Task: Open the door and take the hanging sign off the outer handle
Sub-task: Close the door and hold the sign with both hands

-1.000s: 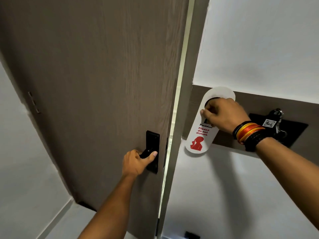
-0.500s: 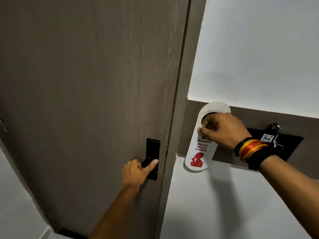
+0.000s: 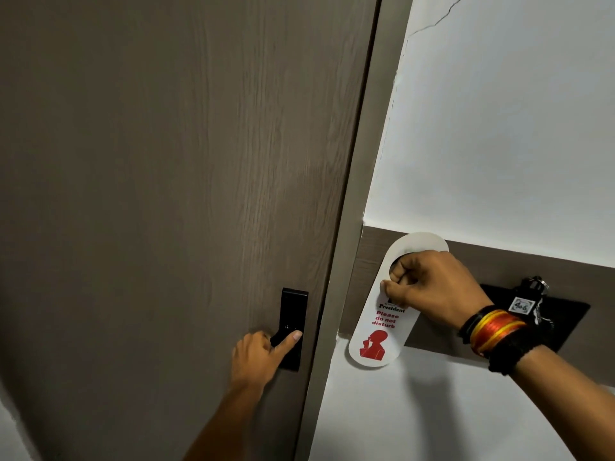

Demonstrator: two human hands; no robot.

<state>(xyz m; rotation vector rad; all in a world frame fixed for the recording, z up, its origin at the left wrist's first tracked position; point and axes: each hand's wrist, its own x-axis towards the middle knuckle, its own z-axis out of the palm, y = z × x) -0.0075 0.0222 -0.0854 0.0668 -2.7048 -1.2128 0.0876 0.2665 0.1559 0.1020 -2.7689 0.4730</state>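
Observation:
The brown wooden door (image 3: 166, 194) fills the left half of the view and sits flush in its frame (image 3: 362, 161). My left hand (image 3: 258, 356) grips the black inner door handle (image 3: 289, 331), thumb along the lever. My right hand (image 3: 432, 287) is closed on a white door-hanger sign (image 3: 372, 341) with red "Please do not disturb" lettering and a red figure. The sign hangs free in front of the wall, right of the frame. The outer handle is hidden behind the door.
A brown band (image 3: 499, 261) runs across the white wall (image 3: 499, 128) on the right. On it sits a black wall plate (image 3: 565, 314) holding a key with a tag (image 3: 522, 304). Coloured bands circle my right wrist.
The door has swung shut; the lit gap at its edge a second ago is gone. My left hand stayed on the handle. The right hand kept the sign by the wall.

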